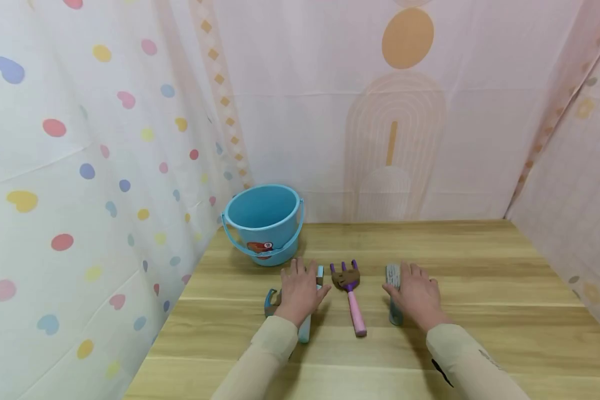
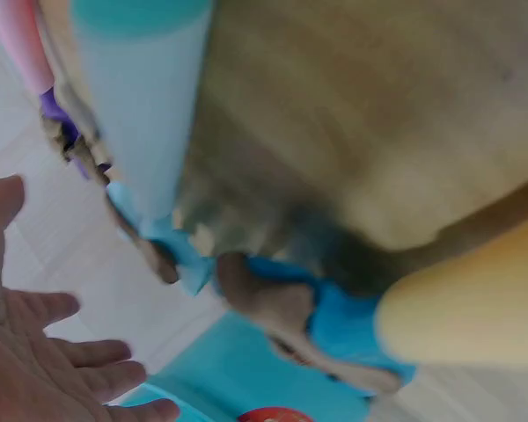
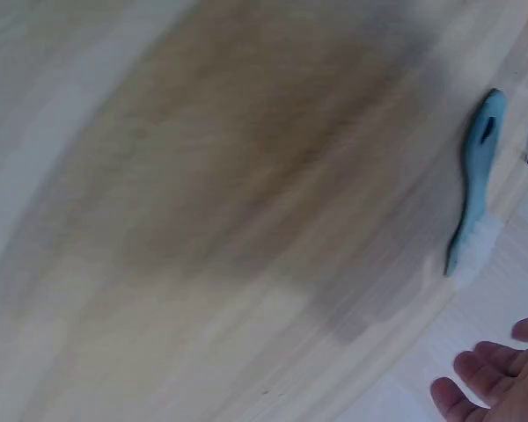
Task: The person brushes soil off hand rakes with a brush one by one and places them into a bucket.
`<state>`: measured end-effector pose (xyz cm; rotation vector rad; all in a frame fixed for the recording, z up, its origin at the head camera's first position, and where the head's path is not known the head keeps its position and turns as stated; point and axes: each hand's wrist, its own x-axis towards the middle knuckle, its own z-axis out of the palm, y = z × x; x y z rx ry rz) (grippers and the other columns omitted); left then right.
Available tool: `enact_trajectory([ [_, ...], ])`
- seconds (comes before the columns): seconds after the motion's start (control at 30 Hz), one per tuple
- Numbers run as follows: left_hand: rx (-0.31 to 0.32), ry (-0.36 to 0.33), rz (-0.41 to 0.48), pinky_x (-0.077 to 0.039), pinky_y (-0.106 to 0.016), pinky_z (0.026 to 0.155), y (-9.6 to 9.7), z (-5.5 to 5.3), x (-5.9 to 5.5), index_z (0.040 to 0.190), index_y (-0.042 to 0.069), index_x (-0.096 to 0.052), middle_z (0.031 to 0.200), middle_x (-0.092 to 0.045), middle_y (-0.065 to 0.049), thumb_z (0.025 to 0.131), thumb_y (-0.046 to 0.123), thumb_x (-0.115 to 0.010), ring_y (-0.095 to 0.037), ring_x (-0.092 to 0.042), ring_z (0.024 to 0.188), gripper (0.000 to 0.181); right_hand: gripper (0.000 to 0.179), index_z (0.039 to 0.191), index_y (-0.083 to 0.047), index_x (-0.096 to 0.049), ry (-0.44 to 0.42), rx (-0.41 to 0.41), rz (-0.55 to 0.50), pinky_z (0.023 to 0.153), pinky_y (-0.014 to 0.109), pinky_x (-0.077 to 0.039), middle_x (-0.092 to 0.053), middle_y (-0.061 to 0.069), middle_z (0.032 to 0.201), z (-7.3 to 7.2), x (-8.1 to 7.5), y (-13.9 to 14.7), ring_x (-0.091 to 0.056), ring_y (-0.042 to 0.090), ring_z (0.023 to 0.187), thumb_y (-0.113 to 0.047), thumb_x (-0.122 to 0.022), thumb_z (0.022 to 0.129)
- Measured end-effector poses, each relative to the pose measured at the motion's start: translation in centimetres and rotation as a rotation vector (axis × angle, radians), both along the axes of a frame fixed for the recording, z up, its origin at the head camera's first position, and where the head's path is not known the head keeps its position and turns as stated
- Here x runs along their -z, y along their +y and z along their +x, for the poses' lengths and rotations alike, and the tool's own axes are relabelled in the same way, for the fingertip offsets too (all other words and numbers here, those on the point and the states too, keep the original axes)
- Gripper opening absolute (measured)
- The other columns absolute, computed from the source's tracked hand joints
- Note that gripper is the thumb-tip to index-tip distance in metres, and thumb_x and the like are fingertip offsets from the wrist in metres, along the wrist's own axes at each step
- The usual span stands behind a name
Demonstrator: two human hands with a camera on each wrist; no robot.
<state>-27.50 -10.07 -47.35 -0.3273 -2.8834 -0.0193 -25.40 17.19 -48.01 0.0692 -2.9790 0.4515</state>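
Note:
In the head view my left hand [image 1: 298,290] is spread with fingers straight, over two garden tools. One tool [image 1: 305,330] has a light blue handle with a teal end; the other [image 1: 269,303] has a blue head smeared brown, and its yellow handle [image 2: 471,290] shows in the left wrist view. My right hand [image 1: 419,295], fingers extended, is at the right side of a brush [image 1: 395,314] with a blue-grey handle and pale bristles. Between the hands lies a hand fork [image 1: 356,314] with a pink handle, its purple tines caked with brown dirt.
A blue bucket [image 1: 267,244] stands upright at the back left of the wooden table [image 1: 480,344], its handle hanging down in front. Patterned curtains [image 1: 300,111] hang behind the table and along both sides.

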Motion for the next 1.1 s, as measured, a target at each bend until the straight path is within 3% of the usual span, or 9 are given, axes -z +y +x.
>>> enact_trajectory([
  [0.17,-0.008,-0.014,0.003,-0.041,-0.058,0.099,0.2,-0.2,-0.6,0.129,0.010,-0.060,0.132,-0.054,-0.022,0.092,0.054,-0.064,-0.038,-0.048,0.127,0.057,0.082,0.140,0.015,-0.037,-0.007,0.027,0.020,0.080,0.058,-0.049,-0.053,0.037,0.120,-0.3,-0.1,-0.7,-0.054,0.048,0.107,-0.046,-0.065,0.093],
  [0.3,-0.019,-0.070,-0.002,-0.043,-0.054,0.095,0.3,0.1,-0.7,0.133,0.010,-0.058,0.128,-0.057,-0.019,0.093,0.053,-0.062,-0.036,-0.053,0.120,0.059,0.079,0.129,0.017,-0.045,-0.037,0.066,-0.027,0.063,0.049,-0.051,-0.057,0.026,0.094,-0.1,0.4,-1.6,-0.057,0.036,0.083,-0.045,-0.071,0.089],
  [0.43,-0.031,-0.086,0.015,-0.046,-0.053,0.092,0.4,0.5,-0.8,0.137,0.009,-0.057,0.125,-0.060,-0.017,0.093,0.051,-0.063,-0.035,-0.057,0.114,0.060,0.069,0.109,0.018,-0.050,-0.081,0.108,-0.039,0.056,0.046,-0.050,-0.052,0.021,0.081,0.3,0.9,-2.3,-0.055,0.032,0.072,-0.043,-0.071,0.088],
  [0.57,-0.031,-0.062,0.062,-0.048,-0.051,0.085,0.4,0.6,-1.1,0.126,0.008,-0.064,0.114,-0.064,-0.015,0.092,0.048,-0.067,-0.033,-0.060,0.104,0.053,0.060,0.098,0.019,-0.051,-0.096,0.156,-0.045,0.058,0.049,-0.051,-0.050,0.022,0.078,0.2,1.1,-2.8,-0.056,0.034,0.072,-0.037,-0.069,0.090],
  [0.77,-0.049,-0.116,0.047,-0.049,-0.050,0.082,0.6,1.1,-1.3,0.122,0.009,-0.067,0.114,-0.065,-0.014,0.092,0.049,-0.066,-0.031,-0.060,0.102,0.050,0.032,0.080,0.012,-0.058,-0.147,0.156,-0.053,0.054,0.045,-0.051,-0.047,0.018,0.075,0.2,1.0,-2.7,-0.056,0.030,0.066,-0.018,-0.063,0.092],
  [0.93,-0.056,-0.133,0.067,-0.047,-0.051,0.084,0.8,1.4,-1.7,0.122,0.008,-0.066,0.119,-0.064,-0.015,0.092,0.048,-0.066,-0.032,-0.058,0.107,0.050,0.016,0.078,0.011,-0.059,-0.178,0.162,-0.060,0.052,0.042,-0.050,-0.049,0.016,0.073,0.4,0.8,-2.0,-0.056,0.028,0.064,-0.001,-0.057,0.088],
  [1.1,-0.059,-0.118,0.051,-0.048,-0.051,0.083,0.8,1.7,-1.7,0.119,0.008,-0.068,0.113,-0.065,-0.014,0.092,0.048,-0.066,-0.031,-0.059,0.103,0.048,0.012,0.079,0.009,-0.060,-0.202,0.180,-0.093,0.052,0.042,-0.049,-0.054,0.016,0.071,0.7,0.9,-1.1,-0.056,0.028,0.064,0.000,-0.057,0.086],
])
